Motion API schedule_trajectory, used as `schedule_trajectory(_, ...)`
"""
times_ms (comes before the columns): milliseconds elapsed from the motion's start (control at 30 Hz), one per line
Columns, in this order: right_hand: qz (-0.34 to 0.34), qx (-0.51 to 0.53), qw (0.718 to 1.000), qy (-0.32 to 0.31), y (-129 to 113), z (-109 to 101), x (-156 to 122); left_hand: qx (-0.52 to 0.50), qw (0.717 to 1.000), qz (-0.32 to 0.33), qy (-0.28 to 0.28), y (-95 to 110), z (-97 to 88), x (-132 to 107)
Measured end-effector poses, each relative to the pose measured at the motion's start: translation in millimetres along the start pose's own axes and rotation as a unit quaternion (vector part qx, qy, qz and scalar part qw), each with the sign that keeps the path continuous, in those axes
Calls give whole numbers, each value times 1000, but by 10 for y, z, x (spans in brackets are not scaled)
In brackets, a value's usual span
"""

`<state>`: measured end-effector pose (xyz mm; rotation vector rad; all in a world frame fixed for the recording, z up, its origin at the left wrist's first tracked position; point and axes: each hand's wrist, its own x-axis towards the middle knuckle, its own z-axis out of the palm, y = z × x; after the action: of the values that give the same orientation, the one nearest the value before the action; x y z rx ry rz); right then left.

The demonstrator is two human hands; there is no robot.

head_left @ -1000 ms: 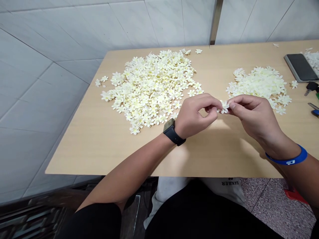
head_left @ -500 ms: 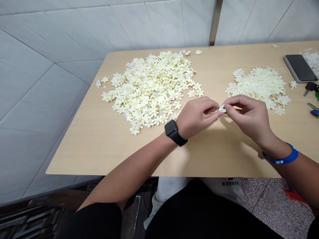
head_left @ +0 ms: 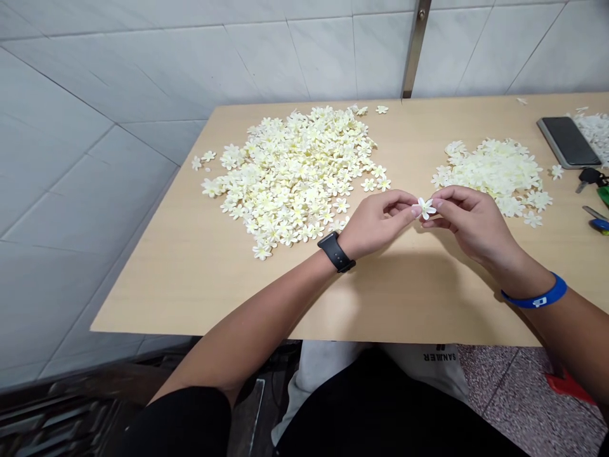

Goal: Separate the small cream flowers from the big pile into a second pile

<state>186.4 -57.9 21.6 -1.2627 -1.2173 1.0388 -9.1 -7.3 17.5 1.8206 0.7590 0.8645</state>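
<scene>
Between my two hands I hold one small white artificial flower (head_left: pixel 426 209), its petals spread and its face turned up toward me. My left hand (head_left: pixel 384 219), with a black watch on its wrist, pinches the flower's left side between thumb and forefinger. On the other side, my right hand (head_left: pixel 469 222) grips the petals with thumb and fingers. A large pile of cream-white flowers with yellow centres (head_left: pixel 295 171) spreads left of my hands. Just beyond my right hand lies a smaller pile of pale flat flower pieces (head_left: pixel 497 168).
Everything lies on a light wooden table (head_left: pixel 190 273) against a tiled wall (head_left: pixel 266 57). At the right are a phone (head_left: pixel 569 141), a heap of small white pieces (head_left: pixel 597 130), a key (head_left: pixel 589 178) and a blue-handled tool (head_left: pixel 599 223) cut off by the frame.
The flower has been tilted so its open face now shows, where before it was seen edge-on. Both hands keep hold of it, and the view has shifted slightly.
</scene>
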Motion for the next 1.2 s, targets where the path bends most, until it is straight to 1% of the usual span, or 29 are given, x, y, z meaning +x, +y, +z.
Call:
schedule_trajectory(67, -26, -29, 999, 0, -20, 16, -26, -29, 999, -10, -15, -26, 14, 12)
schedule_trajectory(167, -54, -57, 997, -5, -47, 40, -58, -44, 999, -1, -6, -44, 19, 16)
schedule_trajectory(267, -29, -28, 998, -43, -62, 59, -64, -30, 999, 21, -19, -16, 12, -8)
schedule_trajectory(333, 3, 9, 997, -75, -74, 62, -56, 2, 999, 44, -31, 11, 11, -33)
schedule_trajectory(400, 24, 33, 994, -99, -97, 57, -48, 63, 995, 64, -35, 34, 16, -57)
schedule_trajectory(467, 29, 25, 993, -110, -131, 51, -49, 123, 988, 81, -42, 56, 27, -75)
schedule_trajectory(533, 28, 4, 993, -115, -169, 51, -65, 151, 983, 87, -49, 77, 45, -87)
schedule_trajectory(667, 42, 6, 992, -119, -207, 77, -115, 147, 985, 62, -60, 107, 91, -105)
schedule_trajectory(767, 45, 21, 991, -126, -197, 88, -133, 126, 987, 64, -71, 106, 110, -117)
schedule_trajectory(867, 37, 14, 990, -134, -176, 80, -122, 115, 989, 63, -67, 91, 94, -114)
schedule_trajectory(933, 15, -3, 992, -121, -159, 70, -103, 125, 989, 60, -58, 74, 68, -99)
schedule_trajectory(1033, -22, -54, 995, -83, -123, 54, -72, 119, 991, 53, -31, 38, 33, -67)
schedule_trajectory(1100, -29, -84, 993, -73, -94, 47, -59, 91, 995, 27, -5, 20, 25, -51)
schedule_trajectory(1200, -23, -87, 993, -70, -69, 56, -60, 39, 999, -23, 16, 26, 27, -42)
